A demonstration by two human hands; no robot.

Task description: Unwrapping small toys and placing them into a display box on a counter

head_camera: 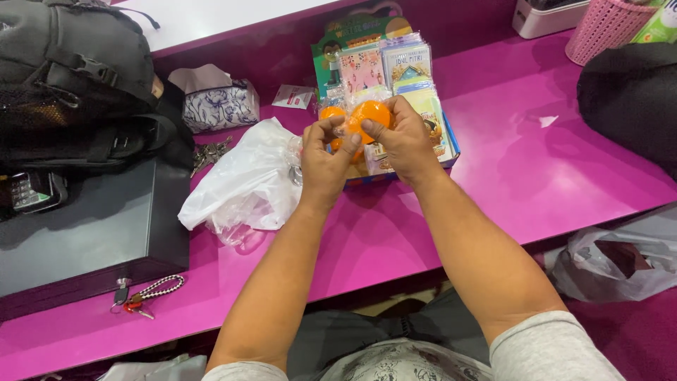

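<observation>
Both my hands are raised over the magenta counter [536, 162] and meet on a small orange fruit [368, 114]. My left hand [323, 159] pinches its left side with thumb and fingers. My right hand [407, 137] grips its right side. Another orange fruit [330, 112] shows just behind my left thumb, and more orange shows below my fingers. A clear plastic wrap seems to surround the fruit. Right behind my hands stands a display box of colourful card packets [405, 67].
A crumpled white plastic bag [243, 183] lies left of my hands. A black metal box [84, 233] with keys [144, 293] in its lock sits at the left, a black backpack [70, 70] on top. A pink basket [606, 28] and a dark bag [631, 99] are at the right.
</observation>
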